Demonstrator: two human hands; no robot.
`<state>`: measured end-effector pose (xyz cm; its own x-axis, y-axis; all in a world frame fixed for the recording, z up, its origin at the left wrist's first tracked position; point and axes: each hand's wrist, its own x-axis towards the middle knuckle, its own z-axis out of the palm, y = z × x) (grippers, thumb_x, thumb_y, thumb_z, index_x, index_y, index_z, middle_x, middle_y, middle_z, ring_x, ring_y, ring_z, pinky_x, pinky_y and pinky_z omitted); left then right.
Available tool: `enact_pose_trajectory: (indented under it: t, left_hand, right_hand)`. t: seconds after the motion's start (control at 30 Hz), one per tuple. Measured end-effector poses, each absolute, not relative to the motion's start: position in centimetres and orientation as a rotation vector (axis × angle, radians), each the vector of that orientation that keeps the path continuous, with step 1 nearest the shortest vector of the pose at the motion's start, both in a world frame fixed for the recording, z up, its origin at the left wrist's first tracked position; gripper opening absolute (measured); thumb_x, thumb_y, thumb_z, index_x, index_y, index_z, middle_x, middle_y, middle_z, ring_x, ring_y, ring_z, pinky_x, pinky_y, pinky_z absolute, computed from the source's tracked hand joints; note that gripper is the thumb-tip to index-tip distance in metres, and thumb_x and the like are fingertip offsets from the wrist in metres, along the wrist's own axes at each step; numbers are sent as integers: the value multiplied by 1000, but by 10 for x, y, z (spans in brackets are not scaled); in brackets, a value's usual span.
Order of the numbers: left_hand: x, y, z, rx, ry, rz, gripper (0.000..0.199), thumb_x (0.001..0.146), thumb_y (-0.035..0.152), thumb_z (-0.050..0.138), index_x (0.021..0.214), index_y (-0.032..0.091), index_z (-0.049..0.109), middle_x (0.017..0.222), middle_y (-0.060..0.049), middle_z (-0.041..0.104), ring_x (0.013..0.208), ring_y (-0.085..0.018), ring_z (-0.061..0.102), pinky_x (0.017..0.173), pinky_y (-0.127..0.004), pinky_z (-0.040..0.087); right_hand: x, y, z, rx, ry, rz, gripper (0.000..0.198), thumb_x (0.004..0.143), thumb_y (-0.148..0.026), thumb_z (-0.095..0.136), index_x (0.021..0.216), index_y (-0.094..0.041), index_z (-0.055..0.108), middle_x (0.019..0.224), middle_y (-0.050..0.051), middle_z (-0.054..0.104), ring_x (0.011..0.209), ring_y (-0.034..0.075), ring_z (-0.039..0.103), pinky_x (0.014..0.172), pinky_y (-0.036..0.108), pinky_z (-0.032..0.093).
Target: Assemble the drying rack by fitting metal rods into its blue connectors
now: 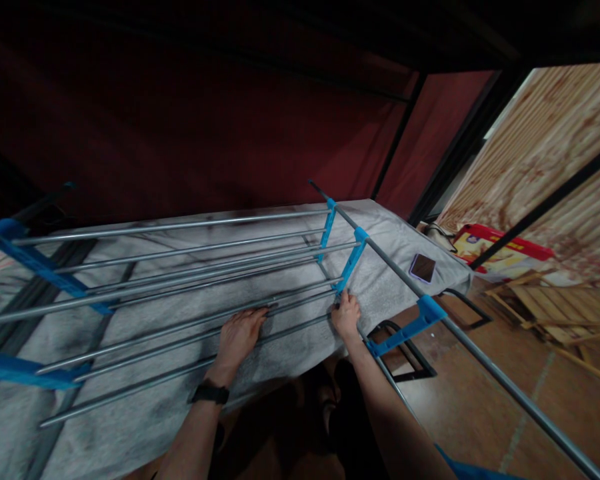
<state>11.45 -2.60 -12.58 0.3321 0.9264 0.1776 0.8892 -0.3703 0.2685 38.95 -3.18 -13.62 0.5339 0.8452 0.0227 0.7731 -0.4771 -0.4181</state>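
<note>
A rack of grey metal tubes [180, 257] joined by blue plastic brackets [353, 260] lies across a grey cloth. My left hand [240, 337] is over the lower tubes near the middle, its fingers curled around a metal tube [155, 333]. At the right end, my right hand [347, 313] is closed about the end of a lower tube, just under a blue bracket; its fingertips are partly hidden. On the left, a blue bracket [35, 373] stands beside the lower tubes, whose left ends stick out free. Another blue bracket [405, 330] is to the right of my right forearm.
The grey cloth [380, 233] covers a bed-like surface within a dark frame. A phone [423, 267] lies on its right part. On the floor are a wooden folding item [565, 307] and a red and yellow box [503, 252]. A long tube [520, 393] extends toward the lower right.
</note>
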Motion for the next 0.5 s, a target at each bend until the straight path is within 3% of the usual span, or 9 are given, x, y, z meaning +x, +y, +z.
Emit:
enact_pose_trajectory:
  t: [0.5]
  left_hand:
    - [117,-27,-129,2462,1700,471,37,99,30,39,123,25,67,114,-6,72,105,-24,66,95,-38,50]
  right_hand:
    - [390,-32,-138,-2405,-1344,216,60,87,-18,47,147,-16,41,124,16,57,115,30,55,93,40,43]
